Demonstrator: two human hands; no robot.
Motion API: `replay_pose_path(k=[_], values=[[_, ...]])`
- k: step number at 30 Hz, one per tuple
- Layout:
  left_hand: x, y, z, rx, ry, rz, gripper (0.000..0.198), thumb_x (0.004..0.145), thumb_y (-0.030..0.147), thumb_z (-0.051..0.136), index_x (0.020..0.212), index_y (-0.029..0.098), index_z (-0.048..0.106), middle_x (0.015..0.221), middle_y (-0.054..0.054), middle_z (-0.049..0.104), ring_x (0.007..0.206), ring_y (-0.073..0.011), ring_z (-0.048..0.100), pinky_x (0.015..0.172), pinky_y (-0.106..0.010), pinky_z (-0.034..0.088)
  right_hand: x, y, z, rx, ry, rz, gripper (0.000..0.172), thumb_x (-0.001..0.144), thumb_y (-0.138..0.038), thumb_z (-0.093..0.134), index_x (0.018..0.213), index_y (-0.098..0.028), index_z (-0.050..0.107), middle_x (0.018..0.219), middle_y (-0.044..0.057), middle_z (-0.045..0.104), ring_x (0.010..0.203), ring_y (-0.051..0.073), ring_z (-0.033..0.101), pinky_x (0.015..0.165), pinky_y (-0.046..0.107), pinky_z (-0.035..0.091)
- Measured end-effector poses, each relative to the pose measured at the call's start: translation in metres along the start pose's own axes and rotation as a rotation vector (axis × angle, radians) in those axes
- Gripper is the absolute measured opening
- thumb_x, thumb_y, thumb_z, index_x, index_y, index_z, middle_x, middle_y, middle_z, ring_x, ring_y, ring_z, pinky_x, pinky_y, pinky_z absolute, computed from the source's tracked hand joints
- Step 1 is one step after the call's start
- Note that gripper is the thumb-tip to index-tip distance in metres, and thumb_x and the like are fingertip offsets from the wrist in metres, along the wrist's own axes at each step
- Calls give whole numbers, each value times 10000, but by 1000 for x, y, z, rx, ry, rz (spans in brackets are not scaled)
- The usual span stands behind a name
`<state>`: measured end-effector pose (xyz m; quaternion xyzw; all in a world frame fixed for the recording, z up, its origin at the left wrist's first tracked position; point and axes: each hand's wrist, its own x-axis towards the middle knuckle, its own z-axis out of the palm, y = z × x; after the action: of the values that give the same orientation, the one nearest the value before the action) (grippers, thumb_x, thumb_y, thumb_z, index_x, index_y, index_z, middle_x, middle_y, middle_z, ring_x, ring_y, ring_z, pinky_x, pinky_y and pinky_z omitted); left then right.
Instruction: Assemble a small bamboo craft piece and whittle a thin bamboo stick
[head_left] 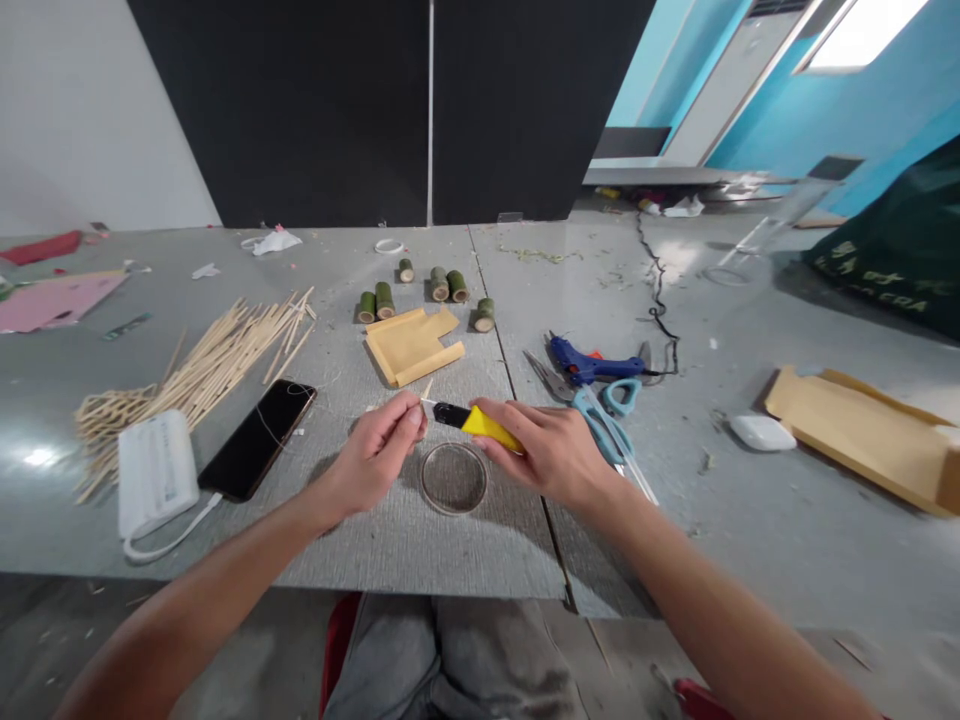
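Note:
My right hand grips a yellow and black utility knife, blade pointing left. My left hand pinches a thin bamboo stick with its fingers closed; the knife's blade tip meets the stick at my fingertips. Both hands hover over the grey table, just above a round clear lid.
A pile of bamboo sticks, a black phone and a white power bank lie to the left. Several green bamboo sections and folded cardboard sit behind. Scissors, a blue glue gun, a white earbud case and cardboard are at right.

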<state>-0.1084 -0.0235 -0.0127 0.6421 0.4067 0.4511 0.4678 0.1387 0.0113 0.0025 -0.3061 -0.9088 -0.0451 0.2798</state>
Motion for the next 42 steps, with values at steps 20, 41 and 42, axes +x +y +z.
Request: replay_pose_path(k=[20,41,42], values=[[4,14,-4,-244,-37,-89,369,1006,529,519,844,198,500,662,56,326,544,-92,253,493,-236,218,1,-11,-6,1,101,-1,294,1030,-370,492,1170,-152,631,783,27,733,532,120,607,510,261,418],[0,13,-6,262,-7,91,286,1053,329,406,795,209,427,660,46,385,560,-104,315,532,-247,252,1,-11,-4,41,-13,55,376,1039,-417,517,1282,-158,640,886,46,758,653,133,664,568,266,428],[0,12,-7,255,-13,79,292,1055,344,407,797,210,428,657,46,379,555,-105,311,526,-248,248,1,-12,-3,40,-13,65,373,1036,-418,521,1276,-160,644,882,45,756,651,133,659,568,266,425]])
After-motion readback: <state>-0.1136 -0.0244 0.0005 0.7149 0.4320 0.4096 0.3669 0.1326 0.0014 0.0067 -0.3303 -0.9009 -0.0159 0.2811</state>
